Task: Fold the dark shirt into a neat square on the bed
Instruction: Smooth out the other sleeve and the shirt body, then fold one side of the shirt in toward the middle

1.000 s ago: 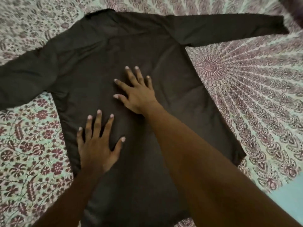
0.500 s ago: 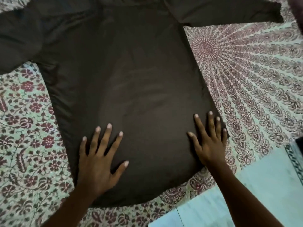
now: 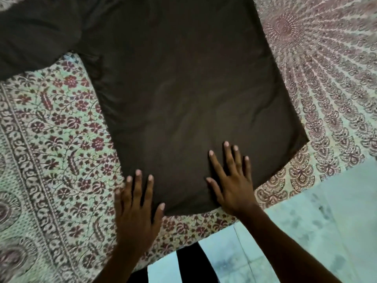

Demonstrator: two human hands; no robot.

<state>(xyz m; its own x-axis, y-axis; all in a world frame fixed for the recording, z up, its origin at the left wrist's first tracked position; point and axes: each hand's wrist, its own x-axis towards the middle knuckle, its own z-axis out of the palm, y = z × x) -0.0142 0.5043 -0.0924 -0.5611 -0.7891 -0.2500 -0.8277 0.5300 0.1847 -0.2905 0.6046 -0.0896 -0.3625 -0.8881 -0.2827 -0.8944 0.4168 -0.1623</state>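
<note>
Bed (image 3: 51, 160): spread printed with maroon florals at left, radiating mandala motif at right. Floor (image 3: 326, 231): pale smudged tiles with grout lines, beyond the near edge.

Shirt (image 3: 183, 88) lies on bedspread (image 3: 51, 150); both hands rest on its near hem.

Left grip (image 3: 137, 209), right grip (image 3: 233, 187) flat, outspread

We find flat bedspread (image 3: 51, 160) left and right of the dark shirt (image 3: 183, 88), room for a hand along either edge. Our left hand (image 3: 136, 213) and right hand (image 3: 232, 186) occupy its near hem; its sleeve (image 3: 34, 37) blocks the far left.
</note>
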